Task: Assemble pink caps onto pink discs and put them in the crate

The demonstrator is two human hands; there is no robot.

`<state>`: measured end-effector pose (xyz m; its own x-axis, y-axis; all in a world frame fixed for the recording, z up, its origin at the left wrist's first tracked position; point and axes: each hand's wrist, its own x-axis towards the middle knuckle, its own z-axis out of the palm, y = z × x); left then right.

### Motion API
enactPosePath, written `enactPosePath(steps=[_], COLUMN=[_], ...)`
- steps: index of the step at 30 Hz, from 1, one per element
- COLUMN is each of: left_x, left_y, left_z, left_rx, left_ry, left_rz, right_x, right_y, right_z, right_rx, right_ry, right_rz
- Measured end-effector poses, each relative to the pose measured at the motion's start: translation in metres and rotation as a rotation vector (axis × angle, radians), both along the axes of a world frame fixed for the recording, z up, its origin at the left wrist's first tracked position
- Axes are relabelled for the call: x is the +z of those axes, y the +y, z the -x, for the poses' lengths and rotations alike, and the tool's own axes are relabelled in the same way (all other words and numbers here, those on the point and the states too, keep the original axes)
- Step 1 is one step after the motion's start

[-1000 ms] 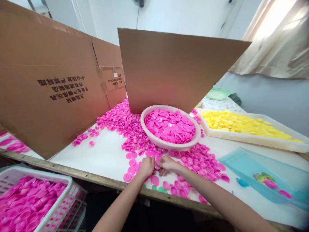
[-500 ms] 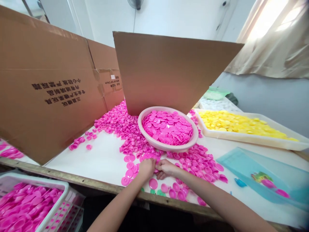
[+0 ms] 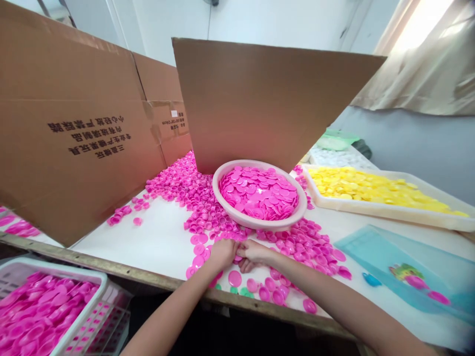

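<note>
Left hand (image 3: 223, 254) and right hand (image 3: 254, 253) have closed in since the earlier frame, fingertips now meeting over loose pink plastic caps (image 3: 302, 242) near the table's (image 3: 148, 237) front edge; fingers bunched and pressed down, any cap held hidden from view.

Item: round pale pink basin (image 3: 256, 225), heaped with pink caps, just behind the hands.
Item: white plastic crate (image 3: 74, 270), below the table's front-left edge, full of pink caps.
Item: white tray (image 3: 374, 211), near the right edge, filled with yellow caps.
</note>
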<state>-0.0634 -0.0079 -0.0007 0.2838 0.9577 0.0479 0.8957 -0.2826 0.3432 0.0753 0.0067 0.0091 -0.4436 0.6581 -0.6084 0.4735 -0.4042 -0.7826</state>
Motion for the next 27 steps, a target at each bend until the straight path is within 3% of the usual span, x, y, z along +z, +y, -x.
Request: enactPosePath(steps=[2, 7, 12, 15, 22, 27], left_x=[0.001, 0.002, -0.002, 0.0, 0.02, 0.038], left_y=[-0.004, -0.022, -0.031, -0.035, -0.052, -0.064], left_z=[0.006, 0.023, 0.018, 0.017, 0.019, 0.016], left_rx=[-0.019, -0.202, -0.055, -0.039, -0.099, -0.071], left_ry=[-0.05, -0.301, -0.317, -0.339, -0.647, -0.445], left_rz=[-0.005, 0.089, 0.007, -0.086, -0.185, -0.238], right_x=[-0.001, -0.002, -0.005, -0.004, -0.003, -0.008], right_y=[-0.002, -0.001, 0.007, 0.006, -0.015, -0.026], right_z=[-0.004, -0.014, -0.018, -0.019, -0.014, -0.012], right_rx=[-0.002, 0.003, 0.039, 0.03, -0.208, -0.389], right_ry=[0.059, 0.124, 0.14, 0.206, 0.614, 0.691], right_rz=[0.025, 0.093, 0.167, 0.209, 0.308, 0.357])
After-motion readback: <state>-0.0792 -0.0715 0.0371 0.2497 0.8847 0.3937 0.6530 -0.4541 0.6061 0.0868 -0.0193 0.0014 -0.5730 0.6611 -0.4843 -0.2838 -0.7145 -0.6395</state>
